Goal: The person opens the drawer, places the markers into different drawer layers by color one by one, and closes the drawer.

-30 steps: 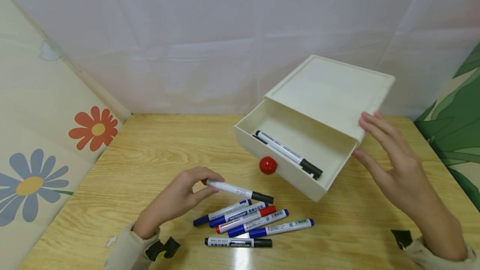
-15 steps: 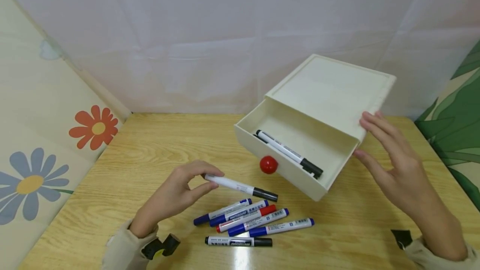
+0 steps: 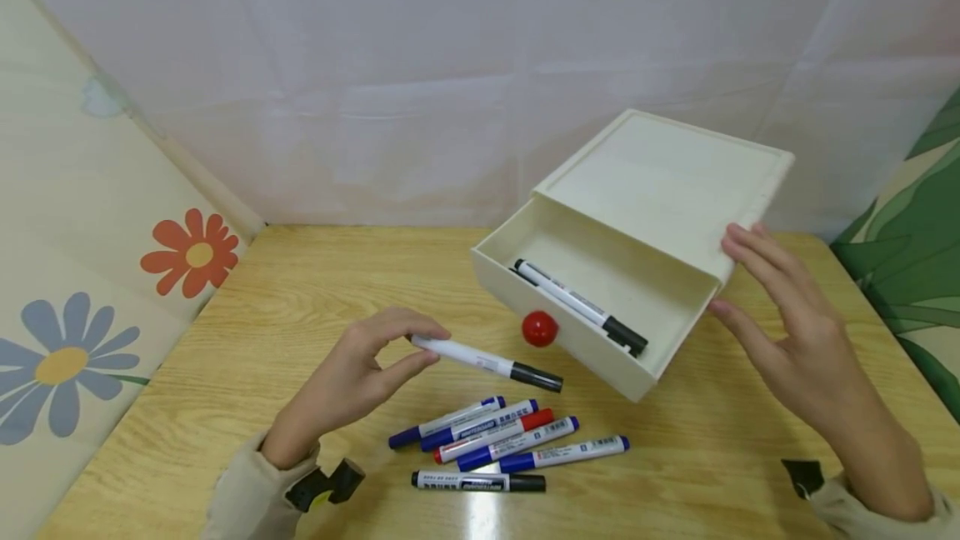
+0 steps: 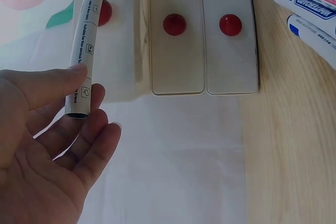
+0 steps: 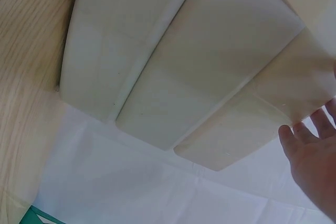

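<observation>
My left hand point(image 3: 348, 382) pinches a white marker point(image 3: 468, 358) by its end between thumb and fingers. Its black cap points right, toward the front of the pulled-out top drawer point(image 3: 600, 357). A black-capped marker point(image 3: 566, 298) lies in that drawer along the front wall, with another dark one partly hidden under it. The drawer belongs to a cream drawer unit point(image 3: 667, 190). My right hand point(image 3: 802, 340) has its fingertips against the unit's right side, fingers extended. In the left wrist view, two closed drawers point(image 4: 178, 66) with red knobs show beside the top one.
Several markers with blue and red caps point(image 3: 491, 437) lie in a loose row on the wooden table point(image 3: 330, 273), below the left hand's marker. A black-capped marker point(image 3: 480, 482) lies apart, nearer the front. A white cloth point(image 3: 375, 90) hangs behind.
My left hand has risen a little, carrying the marker up and slightly right, away from the row and closer to the drawer. The right hand stays against the unit.
</observation>
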{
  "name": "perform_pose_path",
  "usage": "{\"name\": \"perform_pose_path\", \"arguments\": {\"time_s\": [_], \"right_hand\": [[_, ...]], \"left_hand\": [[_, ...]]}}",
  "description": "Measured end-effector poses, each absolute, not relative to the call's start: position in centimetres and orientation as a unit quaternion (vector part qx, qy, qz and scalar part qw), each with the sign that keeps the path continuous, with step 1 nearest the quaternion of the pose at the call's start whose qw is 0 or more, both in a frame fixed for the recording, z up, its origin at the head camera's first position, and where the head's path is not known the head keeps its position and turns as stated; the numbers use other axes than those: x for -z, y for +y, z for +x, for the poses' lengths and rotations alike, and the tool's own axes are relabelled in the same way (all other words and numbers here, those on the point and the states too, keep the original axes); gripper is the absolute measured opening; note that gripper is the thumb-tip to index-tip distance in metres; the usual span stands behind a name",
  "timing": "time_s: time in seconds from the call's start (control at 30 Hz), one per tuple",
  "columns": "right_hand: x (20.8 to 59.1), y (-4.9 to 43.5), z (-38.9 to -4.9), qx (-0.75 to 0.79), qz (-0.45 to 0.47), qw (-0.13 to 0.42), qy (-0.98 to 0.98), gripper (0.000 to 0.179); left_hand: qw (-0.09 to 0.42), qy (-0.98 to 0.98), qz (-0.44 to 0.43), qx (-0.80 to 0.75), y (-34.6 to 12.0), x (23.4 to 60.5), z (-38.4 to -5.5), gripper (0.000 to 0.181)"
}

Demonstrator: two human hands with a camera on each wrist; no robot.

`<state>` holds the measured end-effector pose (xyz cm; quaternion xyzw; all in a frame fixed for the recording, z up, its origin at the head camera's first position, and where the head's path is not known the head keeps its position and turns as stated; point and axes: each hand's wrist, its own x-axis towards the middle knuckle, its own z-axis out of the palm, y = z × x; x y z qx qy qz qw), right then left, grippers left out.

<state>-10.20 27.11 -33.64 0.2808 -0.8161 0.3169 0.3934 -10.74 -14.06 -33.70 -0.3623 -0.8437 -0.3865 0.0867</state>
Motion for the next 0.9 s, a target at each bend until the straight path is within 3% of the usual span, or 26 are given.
{"name": "perform_pose_path", "arguments": {"time_s": [0.53,0.9], "right_hand": [[33.7,27.3,-10.2,-0.318,0.273,0.386,-0.822,0.070],[33.7,27.3,-10.2,-0.322,0.271,0.386,-0.821,0.070]], "left_hand": [[0.138,-0.819,-0.396,0.392,-12.9,31.8,-11.2,0.030],[0.147,-0.809,-0.412,0.394,-12.3,30.6,-11.6,0.030]]}}
